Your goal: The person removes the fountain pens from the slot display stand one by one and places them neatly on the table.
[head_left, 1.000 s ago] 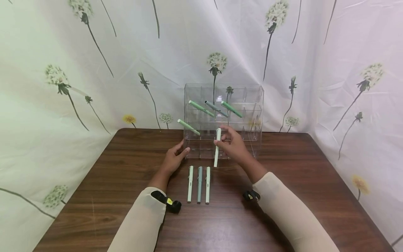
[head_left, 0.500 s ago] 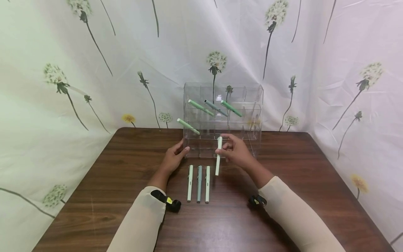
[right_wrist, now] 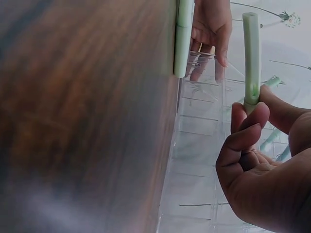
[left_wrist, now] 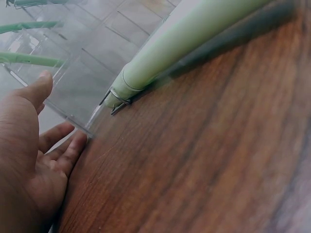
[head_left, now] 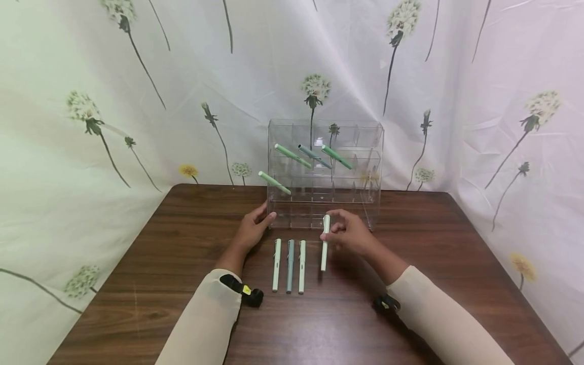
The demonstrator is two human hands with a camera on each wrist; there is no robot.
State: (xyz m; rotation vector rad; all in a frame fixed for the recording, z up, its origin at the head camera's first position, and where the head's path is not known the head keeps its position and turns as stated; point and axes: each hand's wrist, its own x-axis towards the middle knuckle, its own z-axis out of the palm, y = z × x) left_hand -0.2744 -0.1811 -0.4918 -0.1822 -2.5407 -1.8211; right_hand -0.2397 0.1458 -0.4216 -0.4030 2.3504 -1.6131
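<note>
My right hand (head_left: pixel 350 233) pinches a pale green capped pen (head_left: pixel 325 253) between thumb and fingers, in front of the clear tiered pen rack (head_left: pixel 335 202). In the right wrist view, the pen's body (right_wrist: pixel 252 53) sticks out past the fingertips. My left hand (head_left: pixel 252 229) holds the rack's lower left side, thumb in front and fingers behind. Side by side on the table lie a pale green pen (head_left: pixel 276 268), a blue-grey pen (head_left: pixel 290 268) and another pale green pen (head_left: pixel 301 268), clips toward the rack.
Inside the rack, slanted pens rest: a green pen (head_left: pixel 292 155), a blue-grey one (head_left: pixel 314 155) and a darker green one (head_left: pixel 336 157) share a tier, with a light green pen (head_left: pixel 274 182) lower left. A floral curtain (head_left: pixel 182 76) hangs behind the wooden table (head_left: pixel 182 294).
My right hand has brought its pen down and to the right, from against the rack's front toward the tabletop. My left hand and the other pens stay as they were.
</note>
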